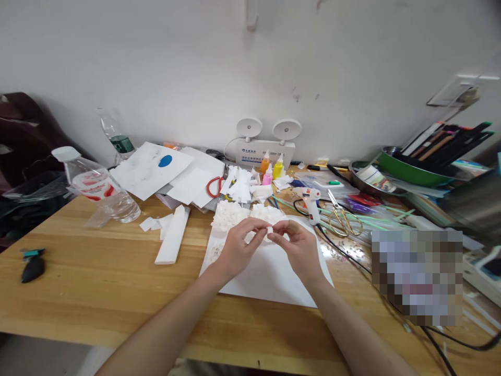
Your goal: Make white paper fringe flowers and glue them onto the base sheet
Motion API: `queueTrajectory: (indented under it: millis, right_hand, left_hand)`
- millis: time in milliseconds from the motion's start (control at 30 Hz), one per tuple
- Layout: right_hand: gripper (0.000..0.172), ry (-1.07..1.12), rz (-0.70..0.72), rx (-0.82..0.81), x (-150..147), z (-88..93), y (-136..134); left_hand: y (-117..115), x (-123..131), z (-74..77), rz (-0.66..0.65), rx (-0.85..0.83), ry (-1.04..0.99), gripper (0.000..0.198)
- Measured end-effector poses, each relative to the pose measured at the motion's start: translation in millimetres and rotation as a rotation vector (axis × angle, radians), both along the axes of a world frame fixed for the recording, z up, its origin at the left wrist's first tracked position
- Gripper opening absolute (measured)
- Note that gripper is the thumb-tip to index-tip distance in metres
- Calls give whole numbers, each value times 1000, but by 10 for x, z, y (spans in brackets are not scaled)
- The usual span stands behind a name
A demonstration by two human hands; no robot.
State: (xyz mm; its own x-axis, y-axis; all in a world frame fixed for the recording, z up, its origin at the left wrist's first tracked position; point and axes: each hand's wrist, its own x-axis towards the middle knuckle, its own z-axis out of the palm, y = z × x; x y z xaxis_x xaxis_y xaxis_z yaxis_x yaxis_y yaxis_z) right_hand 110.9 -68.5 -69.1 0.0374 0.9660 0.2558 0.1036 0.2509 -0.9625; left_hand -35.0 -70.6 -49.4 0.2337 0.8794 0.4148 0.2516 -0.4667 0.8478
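Note:
A small white piece of paper [270, 230] is pinched between the fingertips of both hands. My left hand [243, 245] grips it from the left with thumb and fingers together. From the other side my right hand [294, 245] pinches it the same way. Both are held over a white sheet [270, 277] on the wooden table. Crumpled white paper bits [229, 215] cover the sheet's far part, some hidden behind my hands. A folded strip of white paper [173, 235] lies to the left of the sheet.
A water bottle [104, 188] stands at the left. Red-handled pliers [216, 185], small paint bottles [266, 175] and an emergency light [266, 151] are at the back. To the right are a glue gun [312, 203], gold-handled scissors [344, 219], black cables [346, 253] and a green bowl [410, 169] with markers.

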Motion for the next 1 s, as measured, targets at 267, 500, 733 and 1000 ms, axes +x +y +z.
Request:
queueTrajectory:
  millis: [267,500,733,1000]
  right_hand:
    - [18,99,20,-41,-7,-5,15]
    - [21,378,164,-160,-23,-3,26]
    - [22,404,330,-158,-2,-19,36]
    - [18,-204,190,181,90,184,-21]
  left_hand:
    - [-29,8,17,-32,-2,-20,16]
    - [-32,-5,45,-132,-95,-156,18]
    - [7,-50,49,-220,-149,-242,12]
    - [0,-73,48,4,180,127,24]
